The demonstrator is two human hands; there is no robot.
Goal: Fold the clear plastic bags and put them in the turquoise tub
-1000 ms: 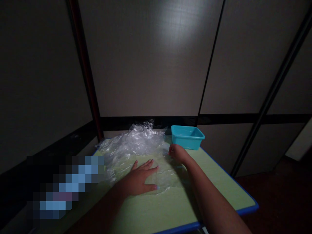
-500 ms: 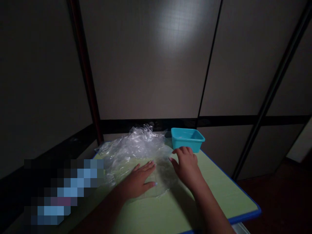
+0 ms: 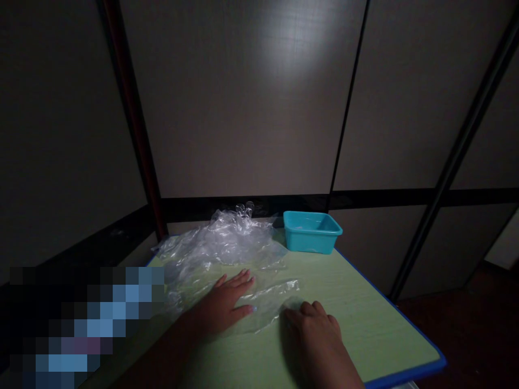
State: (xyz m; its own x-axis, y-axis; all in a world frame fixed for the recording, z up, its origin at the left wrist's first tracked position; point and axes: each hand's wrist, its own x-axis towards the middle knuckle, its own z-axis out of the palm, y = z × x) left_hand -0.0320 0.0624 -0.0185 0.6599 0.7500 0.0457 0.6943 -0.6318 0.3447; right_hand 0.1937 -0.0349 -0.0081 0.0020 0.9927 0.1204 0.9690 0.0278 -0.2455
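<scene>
A clear plastic bag [image 3: 227, 240] lies crumpled at the back left, its near part spread flat toward me. My left hand [image 3: 227, 305] rests flat on that near part with the fingers spread. Over the bag's right edge, my right hand [image 3: 314, 327] is closed, fingers bent down and pinched on the plastic. Its fingertips are partly hidden behind the knuckles. Both hands are above the pale green table [image 3: 373, 313].
A turquoise plastic basin [image 3: 311, 240] stands at the table's back right. Dark-framed cabinet panels [image 3: 243, 108] rise right behind the table. A blue edging [image 3: 417, 370] runs along the table's rim.
My right hand has come down and nearer to me from beside the basin, closing on the bag's right edge. My left hand has stayed flat on the bag.
</scene>
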